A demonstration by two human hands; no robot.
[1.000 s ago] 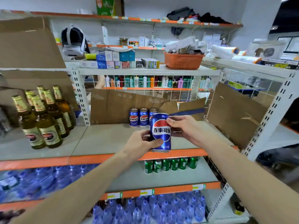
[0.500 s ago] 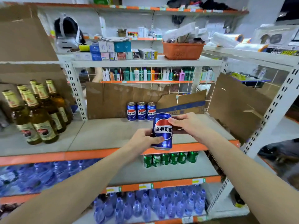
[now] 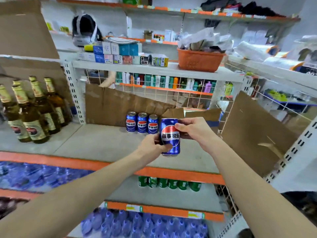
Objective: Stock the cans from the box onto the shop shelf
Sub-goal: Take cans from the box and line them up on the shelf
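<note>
Above shelf: both hands' grip hides can sides.

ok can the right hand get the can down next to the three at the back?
Probably yes. The right hand and left hand hold the can just in front of the row of three cans; the shelf right of them looks bare.

Three cans stand on the shelf before cardboard, bottles to their left.

Grey shelf with three blue cans, bottles
</note>
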